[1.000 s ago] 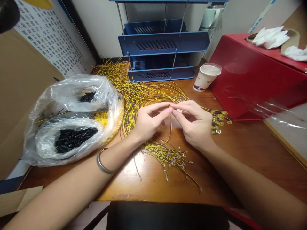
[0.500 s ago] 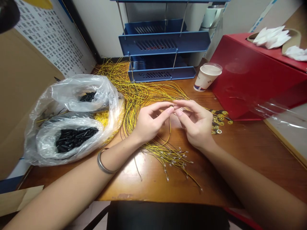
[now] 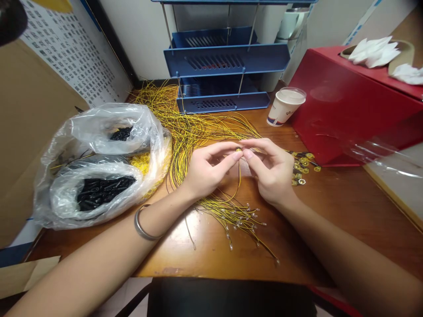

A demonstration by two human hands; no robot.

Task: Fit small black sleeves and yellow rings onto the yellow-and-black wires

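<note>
your left hand tightly pinches a small yellow-and-black piece, your right hand curls nearly closed against it, grip unclear, so let the wire below hang slack.

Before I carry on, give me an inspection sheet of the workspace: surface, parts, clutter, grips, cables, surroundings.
Surface: brown tabletop, glossy, glare near the front edge.
Parts: small yellow-and-black piece at the fingertips; similar pieces right of the hands; black sleeves and yellow rings in clear bags at left.
Clutter: paper cup near the red box.
Grips: left grip pinches the piece; right grip meets it, hold unclear.
Cables: yellow and black wires run loosely beneath the hands, clear tips toward the front.
Surroundings: blue tray rack behind; red box with tissues, right.
</note>
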